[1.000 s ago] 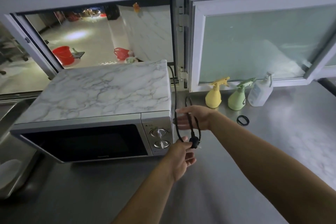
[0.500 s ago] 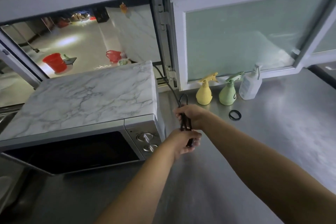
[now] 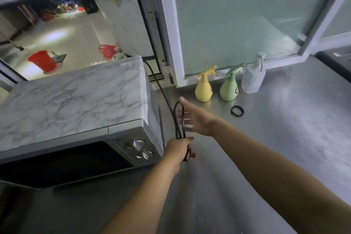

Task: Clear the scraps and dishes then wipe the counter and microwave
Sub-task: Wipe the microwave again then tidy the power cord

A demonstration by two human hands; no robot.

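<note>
left hand (image 3: pixel 180 148): curled tight round the folded strands of a thin black power cord (image 3: pixel 179 119), fist just off the front right corner of the microwave, a bit of cord poking out below the fingers

right hand (image 3: pixel 191 118): spread, fingers straight and pointing left toward the microwave, palm right behind the cord's loop; can't tell if it's actually touching the loop

cord: one cord, doubled into a long narrow loop that stands roughly upright out of the left fist, rounded end on top; the rest runs up and away along the microwave's right side to its back corner

microwave: one silver microwave oven (image 3: pixel 76 119) with a white-grey marble-pattern top, dark glass door facing the person, two round metal knobs stacked on the right panel; long axis runs left to right, sitting on the counter left of both hands

counter: brushed stainless steel counter (image 3: pixel 284 138), dull and a bit streaky

bottles: three in a row by the frosted glass window (image 3: pixel 237 24), well behind the right hand: one yellow plastic spray bottle (image 3: pixel 204 89), one light green spray bottle (image 3: pixel 228 87), one clear pump bottle (image 3: pixel 253 78), all upright

ring: one small black ring (image 3: pixel 237 110) lying flat on the steel, near the green bottle

beyond the open hatch: one red bucket (image 3: pixel 42 61) and one red basket (image 3: pixel 107 50) on a pale floor
</note>
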